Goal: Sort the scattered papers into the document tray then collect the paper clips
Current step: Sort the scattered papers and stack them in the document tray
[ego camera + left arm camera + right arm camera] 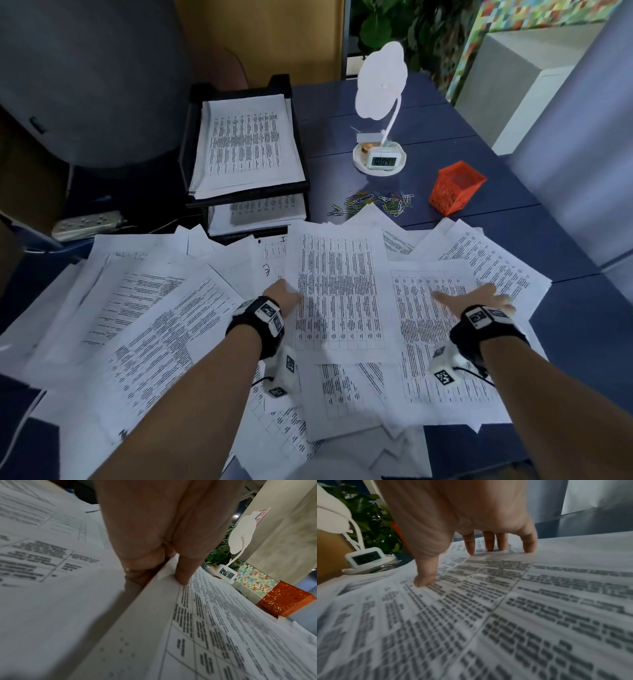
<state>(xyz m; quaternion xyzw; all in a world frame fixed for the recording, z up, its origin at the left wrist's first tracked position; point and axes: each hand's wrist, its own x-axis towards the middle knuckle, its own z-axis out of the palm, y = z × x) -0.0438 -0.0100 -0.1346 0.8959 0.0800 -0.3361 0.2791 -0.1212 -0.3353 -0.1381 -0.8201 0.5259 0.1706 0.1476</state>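
Pinching the left edge of a printed sheet (337,294) between thumb and fingers, my left hand (282,293) held the paper whose long axis ran away from me toward the document tray (191,137), which stood ahead and slightly left, nearer that hand. My right hand (479,298) lay spread on a neighbouring sheet (428,342), fingertips (529,547) pressing it flat, holding nothing. The scattered papers (154,325) covered the near table (462,178). The paper clips (373,202) lay loose beyond them, right of the tray, beside an orange basket (457,188).
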